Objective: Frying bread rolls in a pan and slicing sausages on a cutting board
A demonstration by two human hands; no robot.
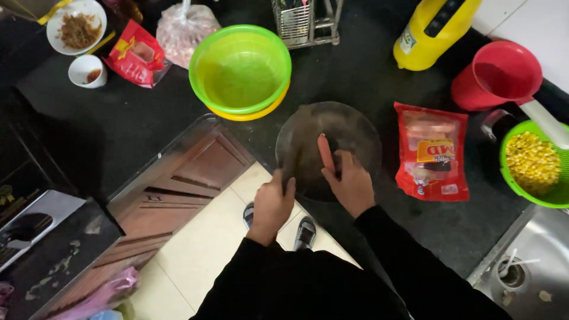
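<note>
- Round chopping board (349,133): dark brown, worn grey.
- Sausage (325,154) on it: pinkish red.
- Stacked basins: bright green (240,68) over yellow (249,114).
- Sausage packet (431,151): red with a yellow label.
- Jug (498,74): red.
- Colander (554,195): green, filled with yellow corn kernels (532,161).
- Worktop (118,118): black.

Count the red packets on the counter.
2: one red packet lies right of the round board, another red packet sits top left beside the small white cup. Others may be hidden.

black counter (148,112), green bowl (240,68), red packet (432,151)
</note>
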